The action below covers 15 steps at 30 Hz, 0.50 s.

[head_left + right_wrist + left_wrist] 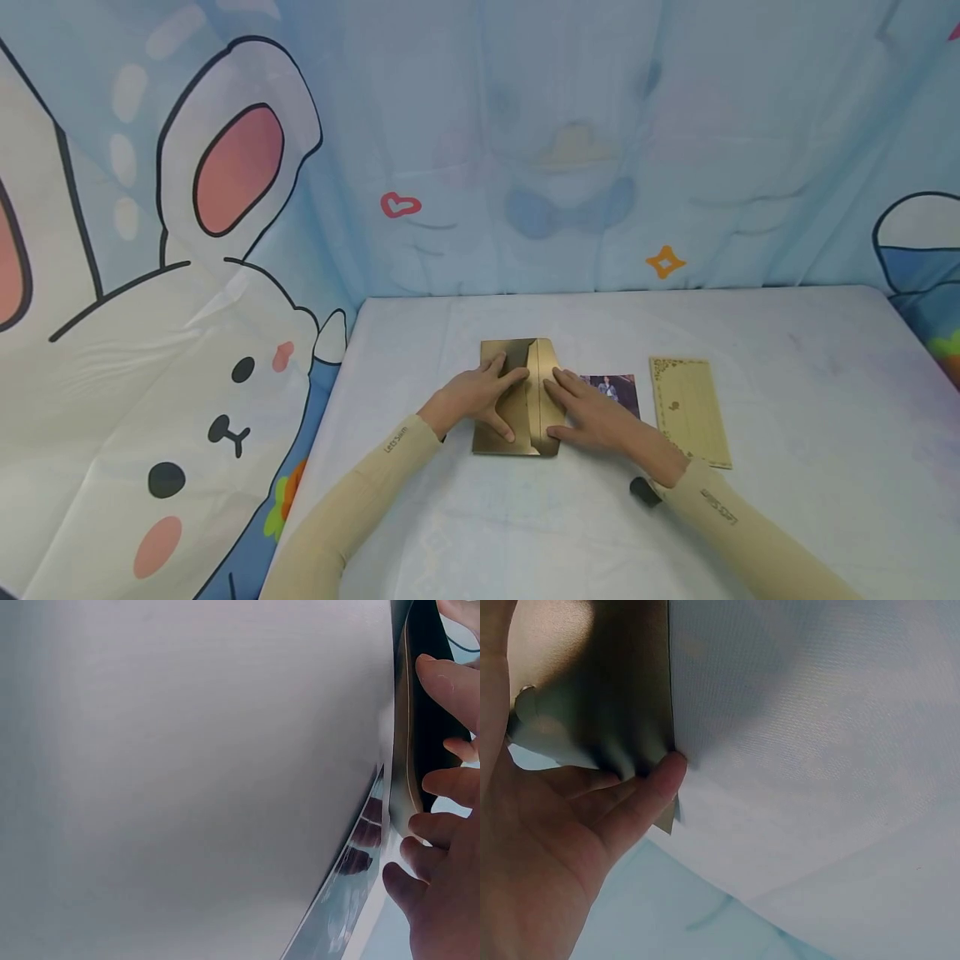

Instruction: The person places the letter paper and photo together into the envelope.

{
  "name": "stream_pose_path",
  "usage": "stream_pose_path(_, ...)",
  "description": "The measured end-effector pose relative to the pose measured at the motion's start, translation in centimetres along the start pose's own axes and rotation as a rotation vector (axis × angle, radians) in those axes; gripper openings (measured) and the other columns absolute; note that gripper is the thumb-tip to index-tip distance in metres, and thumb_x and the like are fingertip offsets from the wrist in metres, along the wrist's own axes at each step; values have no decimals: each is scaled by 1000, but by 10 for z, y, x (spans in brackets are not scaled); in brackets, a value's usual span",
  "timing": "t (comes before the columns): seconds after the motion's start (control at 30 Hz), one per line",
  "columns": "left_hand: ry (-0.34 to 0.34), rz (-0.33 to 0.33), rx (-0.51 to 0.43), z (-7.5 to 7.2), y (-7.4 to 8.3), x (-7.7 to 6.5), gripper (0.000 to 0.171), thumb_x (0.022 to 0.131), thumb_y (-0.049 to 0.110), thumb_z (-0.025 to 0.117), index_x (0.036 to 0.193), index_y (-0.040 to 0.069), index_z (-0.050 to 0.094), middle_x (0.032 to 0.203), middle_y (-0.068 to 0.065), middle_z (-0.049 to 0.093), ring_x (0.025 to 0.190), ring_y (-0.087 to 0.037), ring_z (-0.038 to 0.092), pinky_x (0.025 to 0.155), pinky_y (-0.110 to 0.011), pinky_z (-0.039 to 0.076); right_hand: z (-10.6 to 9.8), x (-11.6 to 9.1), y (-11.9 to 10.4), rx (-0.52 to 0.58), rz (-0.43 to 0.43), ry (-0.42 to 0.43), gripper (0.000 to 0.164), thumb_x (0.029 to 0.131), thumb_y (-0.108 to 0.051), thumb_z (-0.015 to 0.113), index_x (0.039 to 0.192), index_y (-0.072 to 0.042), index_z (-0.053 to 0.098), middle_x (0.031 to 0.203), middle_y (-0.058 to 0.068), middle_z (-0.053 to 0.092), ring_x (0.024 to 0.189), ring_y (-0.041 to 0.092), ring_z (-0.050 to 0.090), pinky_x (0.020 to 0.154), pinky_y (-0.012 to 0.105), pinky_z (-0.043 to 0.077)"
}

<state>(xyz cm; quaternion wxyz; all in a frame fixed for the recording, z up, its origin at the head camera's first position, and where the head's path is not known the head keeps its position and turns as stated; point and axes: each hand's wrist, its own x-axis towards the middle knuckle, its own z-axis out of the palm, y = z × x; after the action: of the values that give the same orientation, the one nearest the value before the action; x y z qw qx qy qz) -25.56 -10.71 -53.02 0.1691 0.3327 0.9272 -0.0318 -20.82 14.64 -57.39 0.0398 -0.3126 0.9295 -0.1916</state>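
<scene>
the white-covered table (465, 533) bears a gold envelope (516, 407), left of centre, and a pale card (690, 408) well to its right. the left hand (478, 396) rests on the envelope, fingers spread; the right hand (596, 414) touches its flap (547, 412), fingers apart, clamped on nothing. a photo (615, 390), partly hidden, lies beside that hand. assessed risks: uneven pressure may crease the flap askew; weak left-hand pressure may let the envelope slide; the right hand may drag the photo.

The head view is bright, the wrist views dimmer, with upper-left glare on the left's gold envelope (604, 671).
</scene>
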Motion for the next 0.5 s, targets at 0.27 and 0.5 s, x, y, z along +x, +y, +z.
stream_pose_path(0.27, 2, 1, -12, 0, 0, -1, 120, 66, 77, 75, 161, 32, 17, 166, -25, 16, 147, -41, 37, 100, -47, 52, 0, -5, 4, -18, -6, 25, 78, 97, -46, 64, 154, 0, 36, 163, 25, 27, 150, 46, 26, 117, 59, 30)
stream_pose_path(0.5, 26, 7, 2, 2, 0, -1, 119, 65, 78, 75, 160, 33, 19, 165, -24, 18, 143, -40, 42, 97, -46, 54, -6, -14, 7, 13, 45, 35, 81, 96, -46, 64, 157, -3, 31, 163, 24, 26, 150, 45, 26, 116, 62, 29)
